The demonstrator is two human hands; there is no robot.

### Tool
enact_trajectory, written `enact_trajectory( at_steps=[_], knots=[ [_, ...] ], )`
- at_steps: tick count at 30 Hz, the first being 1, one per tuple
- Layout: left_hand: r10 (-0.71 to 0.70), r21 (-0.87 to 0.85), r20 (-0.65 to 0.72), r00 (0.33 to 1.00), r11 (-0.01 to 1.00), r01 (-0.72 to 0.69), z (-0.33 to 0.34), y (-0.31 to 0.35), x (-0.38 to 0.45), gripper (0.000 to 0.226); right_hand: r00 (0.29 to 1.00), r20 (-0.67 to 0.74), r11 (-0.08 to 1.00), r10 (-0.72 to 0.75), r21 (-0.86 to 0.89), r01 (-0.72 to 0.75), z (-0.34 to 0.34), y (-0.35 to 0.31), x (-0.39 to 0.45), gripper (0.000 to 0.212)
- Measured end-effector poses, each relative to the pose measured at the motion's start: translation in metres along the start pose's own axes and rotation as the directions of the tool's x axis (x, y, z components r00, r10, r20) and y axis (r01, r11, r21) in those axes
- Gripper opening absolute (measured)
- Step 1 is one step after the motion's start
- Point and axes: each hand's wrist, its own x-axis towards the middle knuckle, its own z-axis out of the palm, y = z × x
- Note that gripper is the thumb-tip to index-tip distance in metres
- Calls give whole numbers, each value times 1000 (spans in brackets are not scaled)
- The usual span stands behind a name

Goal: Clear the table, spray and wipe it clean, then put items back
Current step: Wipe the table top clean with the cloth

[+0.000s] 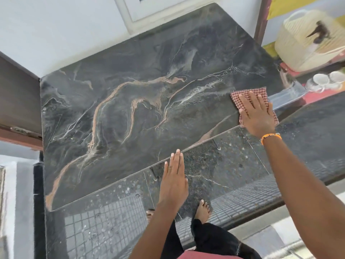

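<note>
The table [130, 113] has a dark marble-patterned top with orange and white veins; nothing stands on it. A red-and-white checked cloth [248, 94] lies flat at the table's near right corner. My right hand [255, 113] presses down on the cloth with the fingers spread, an orange band on the wrist. My left hand [174, 176] is flat and holds nothing, its fingertips touching the table's near edge.
A cream plastic basket [306, 42] stands on a shelf at the right, with white cups [328, 79] on a lower shelf beside a clear glass piece. A framed picture [158, 8] leans on the wall behind. Dark floor tiles, a grey mat and my bare feet lie below.
</note>
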Motion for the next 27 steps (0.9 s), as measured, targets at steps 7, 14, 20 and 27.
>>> enact_trajectory(
  at_steps=[7,14,20,27],
  knots=[
    [-90,56,-9,996,994,90,2,15,4,73,983,-124,987,138,97,-126,22,-54,-39,55],
    [-142,96,-146,979,983,157,-8,37,36,86,813,112,818,-571,-3,575,49,-111,-71,52],
    [27,113,-158,987,994,-9,-9,71,87,82,842,97,835,-531,-104,540,32,-57,-33,50],
    [200,153,-143,969,972,-178,-13,125,155,88,978,13,977,-206,-59,207,-17,48,37,50]
  ],
)
